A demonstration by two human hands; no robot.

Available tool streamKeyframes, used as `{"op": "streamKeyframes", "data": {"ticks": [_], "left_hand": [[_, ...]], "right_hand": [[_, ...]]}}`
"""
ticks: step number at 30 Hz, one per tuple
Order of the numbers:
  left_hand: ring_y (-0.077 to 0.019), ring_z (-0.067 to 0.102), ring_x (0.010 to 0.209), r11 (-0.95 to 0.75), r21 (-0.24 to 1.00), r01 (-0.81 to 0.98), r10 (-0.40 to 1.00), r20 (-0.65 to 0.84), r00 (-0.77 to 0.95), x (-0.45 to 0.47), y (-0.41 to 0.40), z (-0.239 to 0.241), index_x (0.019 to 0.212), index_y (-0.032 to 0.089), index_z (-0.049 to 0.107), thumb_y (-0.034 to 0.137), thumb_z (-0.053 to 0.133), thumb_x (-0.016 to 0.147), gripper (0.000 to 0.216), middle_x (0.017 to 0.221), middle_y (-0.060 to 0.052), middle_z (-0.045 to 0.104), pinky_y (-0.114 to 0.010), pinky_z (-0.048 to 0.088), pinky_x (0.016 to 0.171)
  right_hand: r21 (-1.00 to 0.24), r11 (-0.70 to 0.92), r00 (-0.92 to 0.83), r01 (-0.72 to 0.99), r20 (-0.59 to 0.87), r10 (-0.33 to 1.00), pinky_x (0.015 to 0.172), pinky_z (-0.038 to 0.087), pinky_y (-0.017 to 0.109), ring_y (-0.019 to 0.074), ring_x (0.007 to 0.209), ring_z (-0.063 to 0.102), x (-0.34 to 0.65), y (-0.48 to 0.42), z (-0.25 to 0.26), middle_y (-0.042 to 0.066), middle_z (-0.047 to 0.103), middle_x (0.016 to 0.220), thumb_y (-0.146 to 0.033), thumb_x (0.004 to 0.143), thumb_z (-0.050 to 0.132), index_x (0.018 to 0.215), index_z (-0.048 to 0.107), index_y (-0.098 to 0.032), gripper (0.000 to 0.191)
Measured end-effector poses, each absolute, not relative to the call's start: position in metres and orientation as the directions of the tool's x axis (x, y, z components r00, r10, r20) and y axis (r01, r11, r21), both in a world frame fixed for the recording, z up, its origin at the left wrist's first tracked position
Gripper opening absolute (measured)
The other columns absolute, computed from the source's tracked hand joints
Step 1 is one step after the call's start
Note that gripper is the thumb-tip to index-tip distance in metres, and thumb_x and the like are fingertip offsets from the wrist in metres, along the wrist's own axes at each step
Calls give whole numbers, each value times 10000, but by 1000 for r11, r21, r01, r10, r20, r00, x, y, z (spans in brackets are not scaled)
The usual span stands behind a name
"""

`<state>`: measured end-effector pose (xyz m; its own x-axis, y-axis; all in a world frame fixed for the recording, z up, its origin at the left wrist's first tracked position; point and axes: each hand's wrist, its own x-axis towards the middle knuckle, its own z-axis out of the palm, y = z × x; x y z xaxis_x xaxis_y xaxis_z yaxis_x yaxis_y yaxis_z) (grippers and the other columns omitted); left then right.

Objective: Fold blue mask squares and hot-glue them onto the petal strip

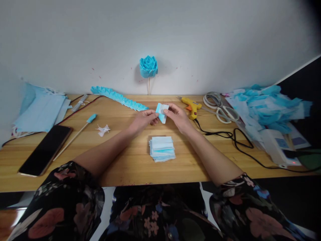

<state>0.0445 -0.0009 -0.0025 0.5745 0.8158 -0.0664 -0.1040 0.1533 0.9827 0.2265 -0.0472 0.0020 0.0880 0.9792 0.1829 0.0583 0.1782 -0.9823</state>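
Note:
Between both hands is a small blue-and-white piece of mask fabric (pixel 162 110), partly folded over. My left hand (pixel 144 120) pinches its left edge, and my right hand (pixel 177 117) grips the right side with the thumb on top. Just below them on the table lies a stack of cut fabric pieces (pixel 162 148). A row of folded blue petals (pixel 117 97) runs from the back left toward my left hand. Behind, a blue fabric flower (pixel 148 67) on a stick stands upright against the wall.
At left lie face masks (pixel 41 112), a phone (pixel 45 150), a blue-tipped stick (pixel 75 136) and a white scrap (pixel 102 130). At right are a yellow glue gun (pixel 192 106) with its cord, scissors (pixel 223 113), tape (pixel 212 99), blue scraps (pixel 268 103) and a white power strip (pixel 278 145).

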Motion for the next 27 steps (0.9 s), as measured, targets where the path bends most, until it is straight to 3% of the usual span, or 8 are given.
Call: {"op": "streamKeyframes", "data": {"ticks": [6, 15, 21, 27], "left_hand": [[-84, 580, 574, 55, 998, 22, 760, -57, 648, 44, -2, -1, 749, 145, 663, 350, 688, 844, 227, 671, -14, 687, -229, 460, 607], [-93, 585, 560, 22, 997, 68, 756, -62, 651, 44, -4, 3, 708, 149, 655, 403, 649, 877, 304, 651, -19, 677, -236, 477, 598], [-83, 579, 545, 110, 994, 0, 787, -88, 611, 44, -3, 2, 732, 150, 652, 378, 659, 872, 268, 634, -8, 662, -222, 460, 580], [-83, 579, 540, 125, 991, -50, 786, -68, 614, 44, -2, 0, 722, 150, 659, 422, 681, 852, 302, 637, -12, 666, -221, 450, 571]], "right_hand": [[-991, 123, 89, 49, 127, 988, 830, 486, 300, 154, 864, 612, 226, -50, 9, 15, 705, 977, -472, 744, 763, 1056, 710, -206, 413], [-971, 190, 86, 146, 203, 975, 720, 465, 280, 133, 742, 590, 230, -47, 4, 1, 694, 870, -386, 758, 738, 880, 698, -200, 226], [-936, 272, 8, 222, 281, 960, 854, 487, 323, 189, 981, 661, 234, -49, 6, 46, 730, 1090, -301, 775, 697, 830, 711, -213, 104], [-892, 314, -26, 326, 324, 946, 873, 489, 345, 207, 1027, 664, 235, -49, 6, 63, 731, 1127, -241, 762, 664, 811, 731, -213, 86]]}}
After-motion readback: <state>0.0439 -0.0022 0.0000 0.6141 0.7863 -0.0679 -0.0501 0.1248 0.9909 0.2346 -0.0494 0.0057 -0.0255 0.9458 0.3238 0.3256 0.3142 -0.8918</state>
